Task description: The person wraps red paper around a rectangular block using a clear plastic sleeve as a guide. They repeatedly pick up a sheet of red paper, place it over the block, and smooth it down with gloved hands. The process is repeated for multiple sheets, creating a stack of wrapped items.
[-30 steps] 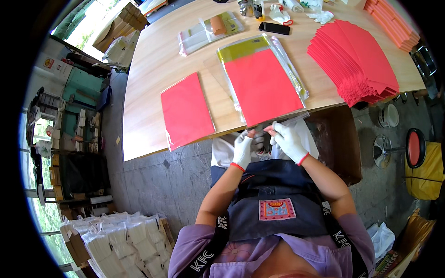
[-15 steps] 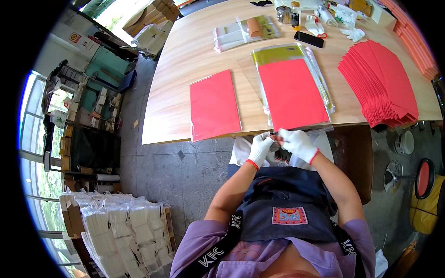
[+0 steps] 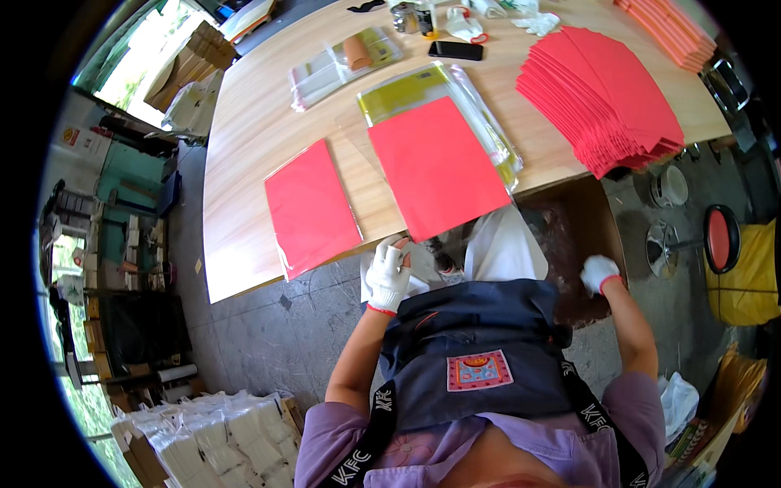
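My left hand (image 3: 389,275), in a white glove with bare fingertips, is at the table's front edge between two flat red pieces. Its fingers are apart, and nothing shows in them. To its left lies a red sheet in a clear plastic sleeve (image 3: 313,210). Ahead and to the right, a bare red sheet (image 3: 439,169) rests on a stack of clear plastic bags (image 3: 492,114) and overhangs the edge. My right hand (image 3: 600,275), also gloved, is low at the right rim of an open cardboard box (image 3: 608,224). Its fingers are turned away and hidden.
A fanned stack of red paper pieces (image 3: 598,98) covers the table's right side. Behind are a black phone (image 3: 455,51), a bottle (image 3: 425,20), red-handled scissors (image 3: 478,37) and more plastic bags (image 3: 321,73). A round-seated stool (image 3: 720,238) stands right; wrapped white stacks (image 3: 215,439) stand lower left.
My hands, together at the table edge before, have parted. The right swung out to the cardboard box and the left opened. The view has turned and shifted right.
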`<state>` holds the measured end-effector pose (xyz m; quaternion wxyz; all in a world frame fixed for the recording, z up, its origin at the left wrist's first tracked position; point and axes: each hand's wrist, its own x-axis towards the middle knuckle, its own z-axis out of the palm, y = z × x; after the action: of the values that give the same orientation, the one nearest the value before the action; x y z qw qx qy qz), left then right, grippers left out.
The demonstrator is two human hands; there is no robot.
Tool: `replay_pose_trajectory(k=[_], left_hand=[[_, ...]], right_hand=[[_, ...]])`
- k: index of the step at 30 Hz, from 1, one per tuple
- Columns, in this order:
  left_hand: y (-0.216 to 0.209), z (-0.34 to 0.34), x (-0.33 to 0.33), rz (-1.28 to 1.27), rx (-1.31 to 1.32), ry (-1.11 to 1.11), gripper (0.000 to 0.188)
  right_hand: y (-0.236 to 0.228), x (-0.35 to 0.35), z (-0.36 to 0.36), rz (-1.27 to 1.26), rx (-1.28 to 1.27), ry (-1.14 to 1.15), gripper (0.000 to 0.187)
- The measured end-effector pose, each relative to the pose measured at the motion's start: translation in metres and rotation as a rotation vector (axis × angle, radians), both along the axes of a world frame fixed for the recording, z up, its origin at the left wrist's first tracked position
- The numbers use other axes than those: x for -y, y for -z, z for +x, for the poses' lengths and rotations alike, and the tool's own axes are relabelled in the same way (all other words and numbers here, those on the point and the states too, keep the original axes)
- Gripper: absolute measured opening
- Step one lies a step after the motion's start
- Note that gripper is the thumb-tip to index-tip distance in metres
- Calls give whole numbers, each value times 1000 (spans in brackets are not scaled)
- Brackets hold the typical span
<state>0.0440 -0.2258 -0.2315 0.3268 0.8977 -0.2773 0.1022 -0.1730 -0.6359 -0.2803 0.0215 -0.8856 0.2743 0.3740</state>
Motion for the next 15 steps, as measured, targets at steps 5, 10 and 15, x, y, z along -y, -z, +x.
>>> replay_pose_trajectory(k=[5, 10, 15], left_hand=[[12, 16, 22, 38, 327, 196, 12], [6, 17, 14, 5, 281, 212, 11], [31, 0, 4, -815, -802, -145, 8]], right_hand=[[-63, -67, 98, 41, 1124, -354, 24], [-76, -93, 140, 185, 1208, -527, 23], [-56, -115, 146, 612, 1020, 276, 27]])
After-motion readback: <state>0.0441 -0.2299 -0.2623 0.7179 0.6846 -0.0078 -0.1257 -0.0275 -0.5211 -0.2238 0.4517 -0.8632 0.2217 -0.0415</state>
